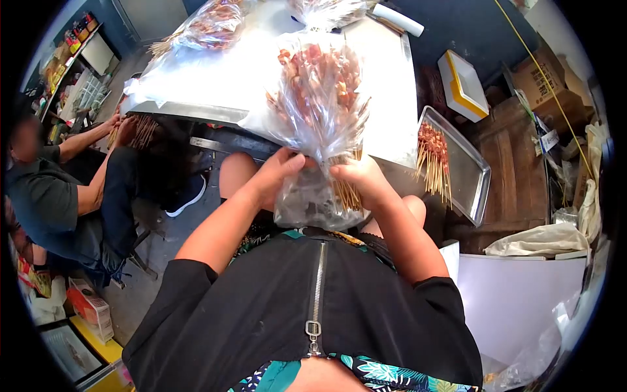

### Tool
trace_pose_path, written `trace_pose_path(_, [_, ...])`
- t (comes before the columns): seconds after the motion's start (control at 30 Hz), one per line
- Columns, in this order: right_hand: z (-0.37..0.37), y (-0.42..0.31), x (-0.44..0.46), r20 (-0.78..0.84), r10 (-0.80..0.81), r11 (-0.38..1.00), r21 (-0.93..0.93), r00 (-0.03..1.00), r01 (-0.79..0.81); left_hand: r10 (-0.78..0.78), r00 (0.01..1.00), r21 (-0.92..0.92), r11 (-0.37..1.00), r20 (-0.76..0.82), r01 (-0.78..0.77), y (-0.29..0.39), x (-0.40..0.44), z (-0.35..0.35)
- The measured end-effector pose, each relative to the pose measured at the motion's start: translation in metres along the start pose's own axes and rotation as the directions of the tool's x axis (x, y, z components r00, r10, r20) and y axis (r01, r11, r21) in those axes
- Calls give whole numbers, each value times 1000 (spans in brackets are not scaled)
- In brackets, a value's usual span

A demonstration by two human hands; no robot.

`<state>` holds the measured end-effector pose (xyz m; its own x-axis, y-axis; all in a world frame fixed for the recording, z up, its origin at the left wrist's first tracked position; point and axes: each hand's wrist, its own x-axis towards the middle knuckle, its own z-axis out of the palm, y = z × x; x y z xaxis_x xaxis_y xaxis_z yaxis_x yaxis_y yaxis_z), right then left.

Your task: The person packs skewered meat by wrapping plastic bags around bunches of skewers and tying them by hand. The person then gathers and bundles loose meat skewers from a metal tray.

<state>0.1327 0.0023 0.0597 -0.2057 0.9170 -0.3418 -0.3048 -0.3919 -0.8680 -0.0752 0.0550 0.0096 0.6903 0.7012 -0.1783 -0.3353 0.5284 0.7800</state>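
A clear plastic bag full of meat skewers lies on the near edge of the white-covered table, its gathered end hanging over my lap. My left hand is closed on the bag's left side, thumb pointing inward. On the other side my right hand is closed around the gathered plastic by the bare skewer sticks. Some of the fingers are hidden behind the bag. More bagged skewers lie at the table's far left, and another bag is at the far middle.
To the right, a metal tray holds loose meat skewers. A yellow-and-white box stands behind it. A white roll lies at the table's far right corner. At left, a seated co-worker holds a bundle of sticks.
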Motion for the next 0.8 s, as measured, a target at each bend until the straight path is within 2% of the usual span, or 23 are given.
trace_pose_path(0.07, [-2,14,-4,-119,-159,965,-230,980,129,-22,998,-68,997,56,26,2,5,0])
trace_pose_path(0.1, [-6,16,-4,-30,-235,902,-380,972,206,-45,992,-134,989,121,61,3,8,2])
trace_pose_path(0.13, [-5,21,-10,-3,-378,803,-498,926,326,-35,992,-132,990,122,52,1,8,7])
trace_pose_path(0.2, [5,19,-32,11,-460,630,-701,888,335,38,986,-87,996,161,-24,-13,-1,22])
trace_pose_path(0.23, [12,12,-42,20,-433,636,-702,901,321,43,985,-82,996,169,-29,-20,-4,28])
trace_pose_path(0.27, [1,21,-44,90,-496,484,-797,863,361,81,983,-110,992,166,-63,-26,-7,35])
trace_pose_path(0.33, [1,24,-51,40,-484,594,-718,874,362,154,975,-161,979,161,-128,-30,-7,43])
trace_pose_path(0.37, [-6,34,-51,-24,-437,703,-632,899,326,153,971,-145,981,184,-128,-29,-7,45])
trace_pose_path(0.4, [-7,36,-53,-27,-438,704,-632,899,324,151,971,-145,982,186,-125,-24,-7,49])
trace_pose_path(0.47, [-6,37,-53,-115,-332,874,-412,936,259,170,956,-50,985,240,-163,-7,-4,58])
trace_pose_path(0.5, [-6,37,-51,-132,-350,883,-376,927,280,175,954,-51,984,243,-168,-2,0,59])
trace_pose_path(0.53, [-5,35,-49,-127,-359,877,-385,925,287,165,953,28,984,254,-178,4,6,61])
trace_pose_path(0.6, [0,27,-47,-135,-511,848,-239,849,473,142,950,189,961,279,-200,18,18,68])
trace_pose_path(0.63, [-1,26,-46,-151,-603,785,-289,783,548,168,930,191,952,326,-239,33,18,82])
trace_pose_path(0.67, [-5,19,-47,-146,-618,772,-300,772,561,179,923,192,948,341,-255,49,19,93])
trace_pose_path(0.73, [-5,-4,-60,-113,-680,729,-213,725,651,192,868,512,741,459,-435,80,21,113])
trace_pose_path(0.8, [-10,-26,-72,-138,-773,633,-225,619,741,288,840,810,251,460,-529,120,27,122])
